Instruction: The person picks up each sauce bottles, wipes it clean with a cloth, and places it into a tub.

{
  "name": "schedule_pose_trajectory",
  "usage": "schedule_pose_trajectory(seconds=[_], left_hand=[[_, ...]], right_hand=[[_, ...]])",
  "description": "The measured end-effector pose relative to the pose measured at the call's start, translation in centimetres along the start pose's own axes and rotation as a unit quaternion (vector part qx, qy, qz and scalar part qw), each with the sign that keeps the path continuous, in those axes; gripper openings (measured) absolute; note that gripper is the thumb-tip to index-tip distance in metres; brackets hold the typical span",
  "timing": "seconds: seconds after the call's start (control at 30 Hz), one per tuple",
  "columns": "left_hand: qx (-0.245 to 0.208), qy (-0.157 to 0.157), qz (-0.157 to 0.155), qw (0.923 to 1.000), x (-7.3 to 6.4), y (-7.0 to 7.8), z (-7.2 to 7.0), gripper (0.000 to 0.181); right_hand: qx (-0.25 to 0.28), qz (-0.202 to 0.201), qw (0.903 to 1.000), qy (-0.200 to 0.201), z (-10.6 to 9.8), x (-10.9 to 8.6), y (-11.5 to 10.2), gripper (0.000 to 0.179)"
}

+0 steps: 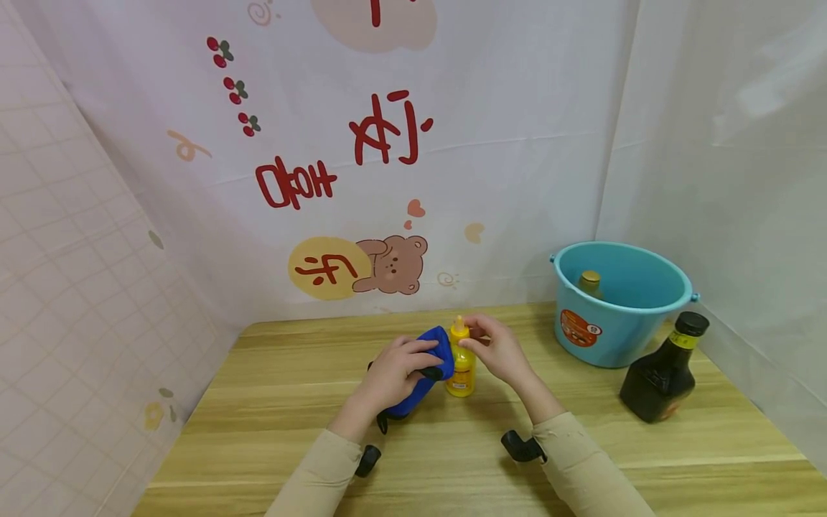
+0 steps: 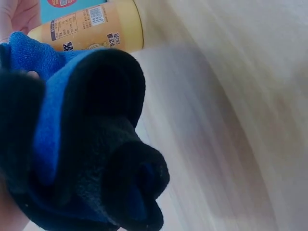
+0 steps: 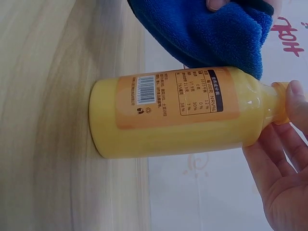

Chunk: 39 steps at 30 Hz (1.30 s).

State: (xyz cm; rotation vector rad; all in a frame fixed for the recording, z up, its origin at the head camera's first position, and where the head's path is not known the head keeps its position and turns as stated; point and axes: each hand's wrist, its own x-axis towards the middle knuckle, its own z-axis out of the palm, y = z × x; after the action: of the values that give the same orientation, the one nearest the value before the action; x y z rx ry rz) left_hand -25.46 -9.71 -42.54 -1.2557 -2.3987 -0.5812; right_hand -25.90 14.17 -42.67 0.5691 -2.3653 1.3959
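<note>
A yellow squeeze sauce bottle [image 1: 461, 372] with a pointed cap and an orange label [image 3: 168, 98] stands upright on the wooden table. My right hand [image 1: 502, 350] pinches it by the collar just under the tip, thumb and fingers on either side. From the left, my left hand [image 1: 395, 368] grips a blue plush cloth [image 3: 202, 36] with black edging. Part of the cloth lies against the bottle's upper side, while its lower end droops toward the table. In the left wrist view, the folded black edging [image 2: 127, 159] hides most of the left fingers.
A light-blue bucket [image 1: 620, 310] stands at the back right, with a gold-capped bottle [image 1: 589, 281] inside. In front of it is a dark sauce bottle [image 1: 659, 380] with a black cap. A printed white curtain [image 1: 517, 143] hangs behind the table [image 1: 291, 402].
</note>
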Motion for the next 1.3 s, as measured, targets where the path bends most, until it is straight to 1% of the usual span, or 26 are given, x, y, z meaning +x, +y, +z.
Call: schedule_pose_trajectory(seconds=[0.27,0.37,0.53,0.7,0.77,0.97,1.1,1.3], left_hand=[[0.003,-0.014,-0.015,0.9998,-0.4,0.2,0.1,0.036],[0.005,-0.021,-0.02,0.9996,-0.6,0.2,0.5,0.034],[0.015,-0.044,-0.035,0.9983,-0.9,0.1,1.3,0.033],[0.03,-0.045,-0.035,0.998,-1.1,0.0,2.0,0.033],[0.033,-0.05,-0.036,0.9975,-1.2,0.0,2.1,0.033],[0.053,-0.083,-0.042,0.9943,-1.2,0.2,2.5,0.034],[0.063,-0.099,-0.045,0.9921,-1.1,0.4,2.7,0.034],[0.091,-0.13,-0.04,0.9866,-0.6,0.5,2.8,0.035]], right_hand=[[0.006,0.006,1.0,-0.001,0.1,0.1,0.0,0.027],[0.008,0.007,0.9999,-0.001,0.1,0.1,0.1,0.028],[0.008,0.008,0.9999,-0.003,0.1,0.0,0.1,0.028],[0.005,0.01,0.9999,-0.001,0.1,0.0,0.2,0.029],[0.004,0.01,0.9999,-0.001,0.1,0.0,0.2,0.029],[0.002,0.013,0.9999,-0.002,0.1,0.1,0.0,0.029],[0.0,0.012,0.9999,-0.002,0.1,0.1,0.1,0.03],[0.006,0.014,0.9999,-0.003,0.1,0.0,0.0,0.029]])
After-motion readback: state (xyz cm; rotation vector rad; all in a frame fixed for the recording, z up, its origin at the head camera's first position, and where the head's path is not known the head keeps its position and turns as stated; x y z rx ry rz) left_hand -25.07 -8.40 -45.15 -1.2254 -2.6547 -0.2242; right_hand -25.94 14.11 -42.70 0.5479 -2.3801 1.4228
